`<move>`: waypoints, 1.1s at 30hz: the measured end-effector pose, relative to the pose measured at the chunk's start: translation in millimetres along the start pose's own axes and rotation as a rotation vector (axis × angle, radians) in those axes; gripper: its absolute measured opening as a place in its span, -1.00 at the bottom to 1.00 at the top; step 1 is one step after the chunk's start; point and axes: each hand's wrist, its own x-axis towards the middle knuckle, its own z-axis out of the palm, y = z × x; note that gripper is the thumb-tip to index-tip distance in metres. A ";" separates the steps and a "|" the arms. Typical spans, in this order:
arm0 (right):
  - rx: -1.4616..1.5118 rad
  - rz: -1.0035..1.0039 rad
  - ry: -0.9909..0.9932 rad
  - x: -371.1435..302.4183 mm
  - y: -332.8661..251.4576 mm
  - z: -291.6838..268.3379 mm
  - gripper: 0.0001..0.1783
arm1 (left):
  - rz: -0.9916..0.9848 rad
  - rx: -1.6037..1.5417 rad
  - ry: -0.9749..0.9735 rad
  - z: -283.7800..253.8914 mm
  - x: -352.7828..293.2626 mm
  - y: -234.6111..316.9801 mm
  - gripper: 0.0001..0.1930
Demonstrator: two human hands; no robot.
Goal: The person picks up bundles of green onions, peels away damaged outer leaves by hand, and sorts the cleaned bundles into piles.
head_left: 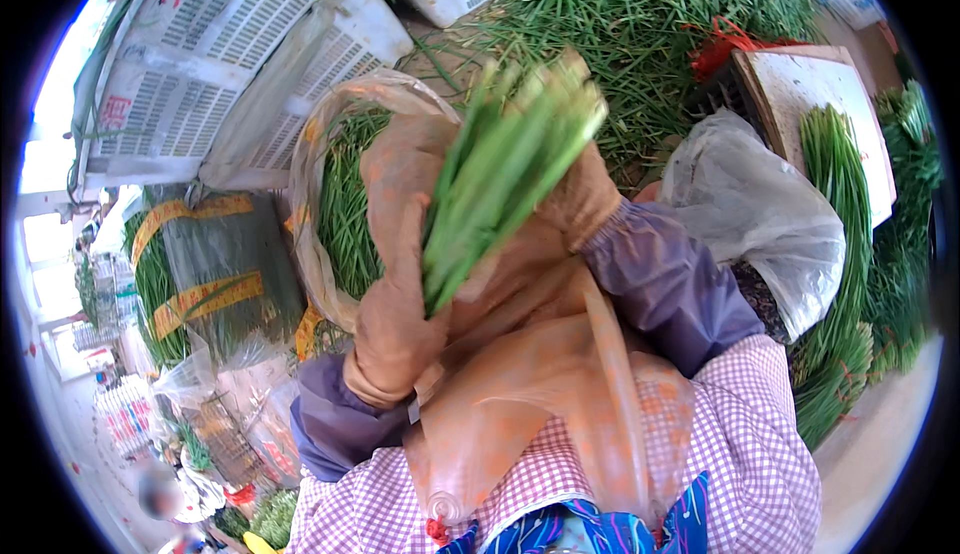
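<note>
A thick bunch of garlic chives [510,174] stands tilted before my chest, its pale cut ends up and to the right, partly blurred by motion. My left hand [400,314], in a brown glove, is closed round the bunch's lower left side. On the other side, close behind the upper stalks, is my gloved right hand [585,199]; its fingers are hidden by the chives. Beyond my left hand, a clear plastic bag [312,169] lies rolled open around more green stalks [352,204]. A translucent orange apron [530,354] covers my lap.
White slatted crates [190,74] stand at the far left. Loose green stalks [650,14] are heaped at the back. To the right are a crumpled plastic bag [755,204], a white board [825,94] and long bundled chives [835,174]. A taped, wrapped bundle [225,264] stands at left.
</note>
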 end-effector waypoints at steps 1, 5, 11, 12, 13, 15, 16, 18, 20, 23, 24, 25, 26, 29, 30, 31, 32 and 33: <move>0.132 -0.042 -0.074 3.5 -1.1 0.0 -0.24 | -0.076 0.087 -0.145 2.1 -2.1 7.0 -0.05; 0.176 0.000 -0.286 -1.8 -5.5 -0.9 -0.12 | 0.140 0.117 -0.272 0.9 -16.9 24.1 0.01; 0.102 0.006 -0.487 -17.2 -18.9 -1.0 -0.11 | 0.157 -0.556 -0.336 -33.8 37.1 4.0 -0.08; 0.096 0.015 -0.497 -17.8 -19.8 3.3 -0.09 | 0.097 -0.881 -0.184 -32.0 46.7 11.9 -0.11; 0.090 0.023 -0.506 -18.4 -20.2 6.3 -0.08 | 0.099 -0.878 -0.187 -16.3 55.2 12.3 -0.11; 0.068 -0.004 -0.558 -11.6 -11.2 3.8 -0.07 | -0.011 -1.112 -0.554 24.9 60.6 5.6 -0.19; 0.060 0.045 -0.557 -13.2 -18.0 9.6 -0.07 | -0.073 -1.188 -0.716 39.1 61.2 5.8 -0.24; 0.047 0.091 -0.544 -17.1 -34.7 19.4 -0.07 | -0.122 -1.226 -0.843 46.7 56.9 9.1 -0.30; -0.060 0.056 -0.356 -26.3 -55.3 29.3 -0.22 | -0.343 -1.444 -0.874 46.9 56.2 15.1 -0.40; -0.452 -0.082 0.137 -40.2 -85.4 65.3 -0.50 | -0.420 -1.568 -0.826 59.7 46.7 2.3 -0.47; -0.718 -0.127 0.374 -46.8 -93.7 73.6 -0.60 | -0.466 -1.588 -0.803 61.0 44.8 2.1 -0.47; -0.739 -0.234 0.272 -45.2 -115.5 64.3 -0.69 | -0.464 -1.592 -0.804 59.9 44.0 4.8 -0.47; -0.752 -0.338 0.171 -44.2 -143.0 52.3 -0.78 | -0.483 -1.611 -0.764 57.6 42.5 10.7 -0.48; -1.040 -0.651 0.356 -72.7 -186.9 79.0 -0.83 | -0.514 -1.725 -0.721 58.4 41.7 14.2 -0.51; -1.279 -0.760 0.490 -77.0 -180.7 92.1 -0.82 | -0.520 -1.807 -0.696 58.6 42.0 11.8 -0.52; -1.475 -0.753 0.411 -79.1 -158.8 105.9 -0.78 | -0.527 -1.764 -0.692 59.9 43.2 8.1 -0.53; -1.648 -0.684 0.276 -73.8 -132.7 107.9 -0.78 | -0.542 -1.774 -0.664 61.5 42.5 1.3 -0.53; -1.925 -0.552 0.138 -71.6 -118.3 111.2 -0.78 | -0.579 -1.784 -0.680 63.5 44.5 -4.4 -0.54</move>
